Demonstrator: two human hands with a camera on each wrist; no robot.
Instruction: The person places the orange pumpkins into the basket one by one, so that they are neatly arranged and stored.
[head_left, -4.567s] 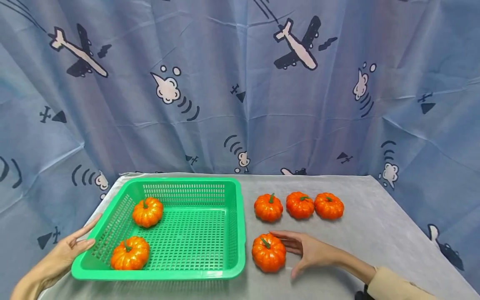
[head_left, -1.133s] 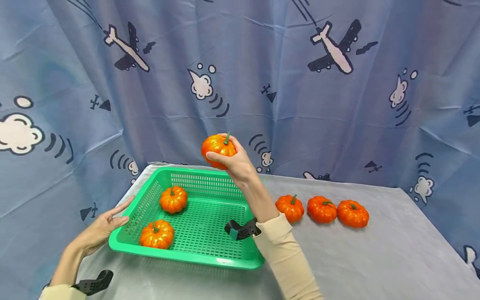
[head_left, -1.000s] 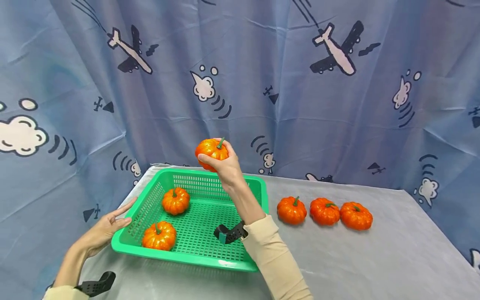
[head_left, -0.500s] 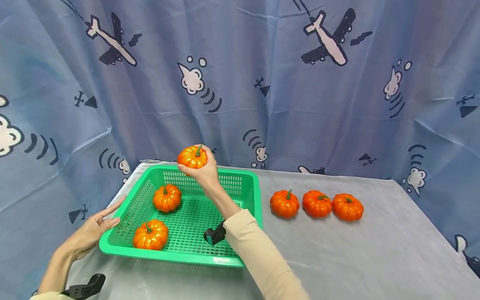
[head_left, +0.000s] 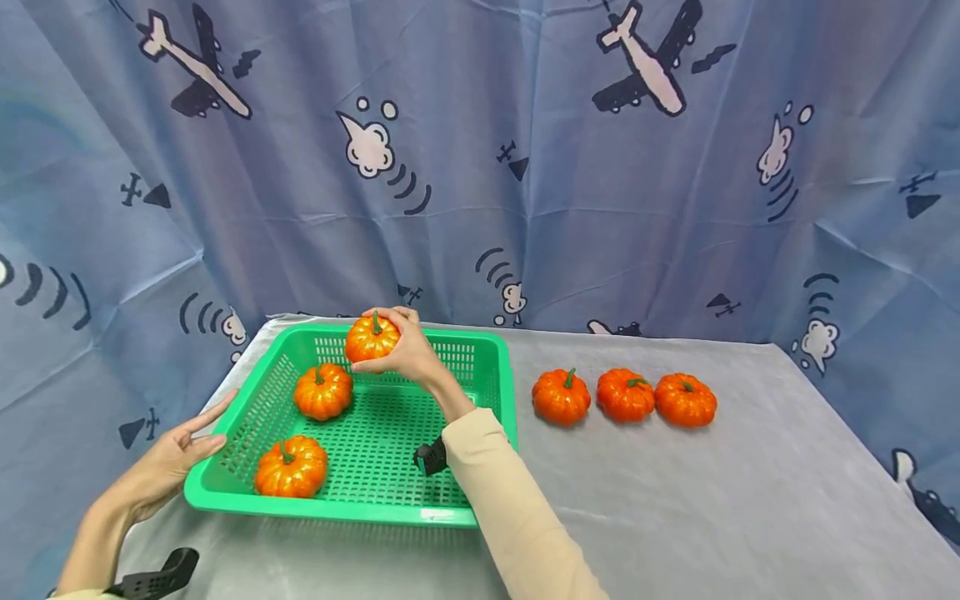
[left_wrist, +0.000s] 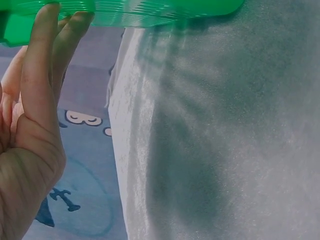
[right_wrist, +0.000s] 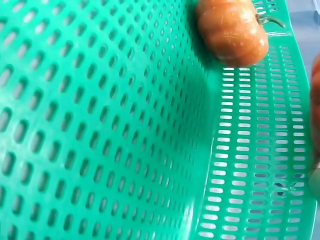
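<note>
Held pumpkin (head_left: 369,342): lower and further left than a second ago, when it was raised above the far rim; now in front of the basket's far wall, stem up.
Right hand (head_left: 408,346): thumb and fingers curled round the held pumpkin from its right side; grip not released.
Meaning: transfer judged nearly complete; the held pumpkin is off the table and at the basket, lowering and release apparently outstanding. Contact with the basket floor: cannot tell.
Left hand (head_left: 161,465): same place as before, at the left side of the green basket (head_left: 337,511); fingers extended, fingertips against the basket in the left wrist view. Probably steadying it.
Basket contents: rear-left pumpkin (head_left: 323,392) and front-left pumpkin (head_left: 292,467), both unmoved.
Table row: three pumpkins right of the basket, unmoved: near one (head_left: 561,397), middle one (head_left: 626,395), end one (head_left: 686,400), on the grey table cover (head_left: 675,500).
Obstruction: rear-left pumpkin sits just left of the held pumpkin, limiting room that side; the right wrist view shows a gap between them. Right sleeve (head_left: 517,508) crosses the basket's front-right corner and hides part of it.
Backdrop: blue curtain (head_left: 465,183) with printed planes, behind the table.
</note>
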